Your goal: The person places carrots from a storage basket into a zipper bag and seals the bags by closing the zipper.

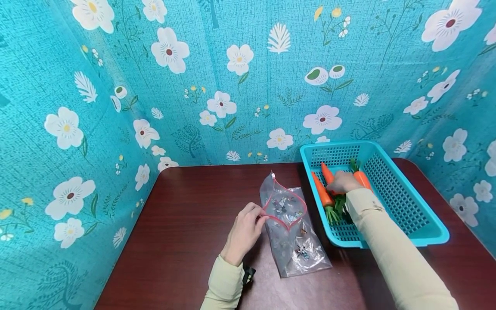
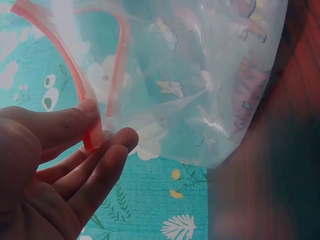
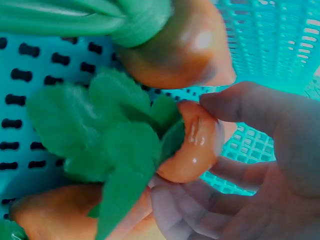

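Observation:
My left hand pinches the red zip edge of a clear zip bag between thumb and fingers. The bag's mouth gapes open, and small cartoon prints show on the plastic. Inside the blue basket, my right hand holds a carrot with broad green leaves, thumb on one side and fingers on the other. Beside it lies a carrot with green stems. Another carrot is to the right, partly hidden by the wrist.
The basket stands at the right on a dark red-brown table, its near-left wall close to the bag. Behind and along the sides hangs a blue flowered cloth. A small black object sits at the left wrist.

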### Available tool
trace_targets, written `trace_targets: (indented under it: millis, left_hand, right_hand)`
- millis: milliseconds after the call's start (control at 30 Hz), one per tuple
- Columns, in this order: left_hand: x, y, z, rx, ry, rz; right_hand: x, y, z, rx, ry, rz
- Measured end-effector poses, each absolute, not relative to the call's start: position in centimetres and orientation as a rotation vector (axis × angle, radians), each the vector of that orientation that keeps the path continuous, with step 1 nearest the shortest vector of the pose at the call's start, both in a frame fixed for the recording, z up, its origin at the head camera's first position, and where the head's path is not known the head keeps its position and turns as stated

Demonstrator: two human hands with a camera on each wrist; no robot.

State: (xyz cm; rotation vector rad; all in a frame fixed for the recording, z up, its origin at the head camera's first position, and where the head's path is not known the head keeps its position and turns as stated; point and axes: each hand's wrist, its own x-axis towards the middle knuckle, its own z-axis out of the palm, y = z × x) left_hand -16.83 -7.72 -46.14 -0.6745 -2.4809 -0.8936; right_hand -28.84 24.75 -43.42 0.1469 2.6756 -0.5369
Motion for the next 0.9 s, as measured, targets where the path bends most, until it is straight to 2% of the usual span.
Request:
trace_targets:
  millis: [400, 900]
  left_hand:
    - [-16.8, -7.6, -46.1, -0.686, -2.484, -0.917]
    - [-17.0, -7.4, -46.1, -0.709, -2.466, -0.925]
  right_hand:
    - [-27.9, 26.3, -42.1, 0.211, 2.742, -0.832]
    - [-27.1, 26.7, -40.2, 0.074, 2.755, -1.177]
